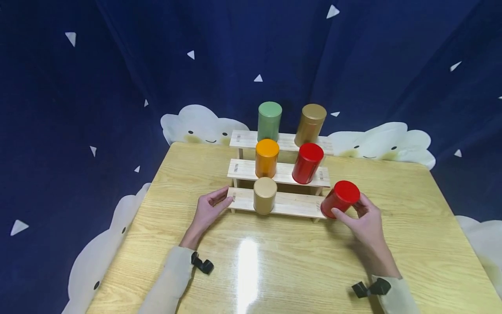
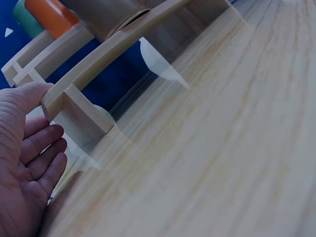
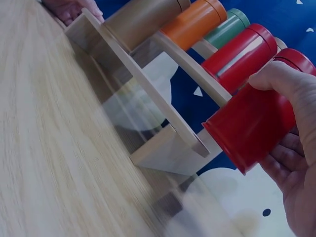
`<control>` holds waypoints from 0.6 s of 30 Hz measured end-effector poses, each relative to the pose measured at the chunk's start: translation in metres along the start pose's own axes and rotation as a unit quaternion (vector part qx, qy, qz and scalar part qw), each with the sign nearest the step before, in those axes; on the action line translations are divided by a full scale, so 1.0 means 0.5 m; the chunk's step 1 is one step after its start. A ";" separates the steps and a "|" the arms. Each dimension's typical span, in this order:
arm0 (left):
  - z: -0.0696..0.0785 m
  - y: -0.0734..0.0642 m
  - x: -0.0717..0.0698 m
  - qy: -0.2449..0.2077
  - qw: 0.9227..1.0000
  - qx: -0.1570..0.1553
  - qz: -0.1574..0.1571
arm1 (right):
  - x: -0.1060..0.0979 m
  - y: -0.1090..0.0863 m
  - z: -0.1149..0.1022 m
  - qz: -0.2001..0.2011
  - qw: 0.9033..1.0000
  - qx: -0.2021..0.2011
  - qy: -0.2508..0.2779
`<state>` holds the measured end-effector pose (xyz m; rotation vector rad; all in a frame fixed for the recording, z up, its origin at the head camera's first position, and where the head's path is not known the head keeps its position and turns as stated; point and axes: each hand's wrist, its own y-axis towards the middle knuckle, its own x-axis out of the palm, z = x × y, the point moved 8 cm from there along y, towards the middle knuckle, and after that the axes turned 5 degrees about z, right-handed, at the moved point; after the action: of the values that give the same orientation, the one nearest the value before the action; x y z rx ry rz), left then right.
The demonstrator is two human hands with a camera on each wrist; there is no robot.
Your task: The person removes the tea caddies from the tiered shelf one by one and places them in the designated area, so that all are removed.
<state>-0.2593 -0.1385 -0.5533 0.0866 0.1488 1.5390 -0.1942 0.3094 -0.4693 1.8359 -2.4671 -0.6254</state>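
Note:
My right hand (image 1: 368, 221) grips a red lidded canister (image 1: 338, 201), thumb on the near side and fingers behind. In the right wrist view the base of this canister (image 3: 254, 123) is off the table, by the right end of the lowest step. At the other end, my left hand (image 1: 208, 210) holds the corner of the three-step wooden rack (image 1: 296, 204) between thumb and fingers. The left wrist view has the thumb (image 2: 37, 91) against the step's end, with the other fingers below it. A tan canister (image 1: 264, 197) stands on that lowest step, left of its middle.
On the middle step stand an orange canister (image 1: 266, 159) and another red canister (image 1: 307, 163). The top step bears a green canister (image 1: 269, 122) and a brownish-gold canister (image 1: 310, 125). Under the rack is a wood-grain table (image 1: 290, 266); a dark blue curtain (image 1: 235, 30) hangs behind.

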 end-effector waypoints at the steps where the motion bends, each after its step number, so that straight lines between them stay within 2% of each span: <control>1: 0.000 0.000 0.000 0.000 1.000 -0.001 0.000 | -0.004 0.001 0.002 0.003 1.000 0.004 0.001; 10: 0.004 0.003 0.000 -0.002 1.000 -0.003 0.001 | -0.029 0.011 0.022 0.043 0.998 0.031 0.019; 18: 0.005 0.000 -0.002 -0.004 1.000 -0.003 0.005 | -0.044 0.016 0.040 0.055 0.997 0.051 -0.012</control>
<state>-0.2589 -0.1393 -0.5508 0.0879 0.1380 1.5481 -0.1995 0.3379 -0.4799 1.7178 -2.6404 -0.5291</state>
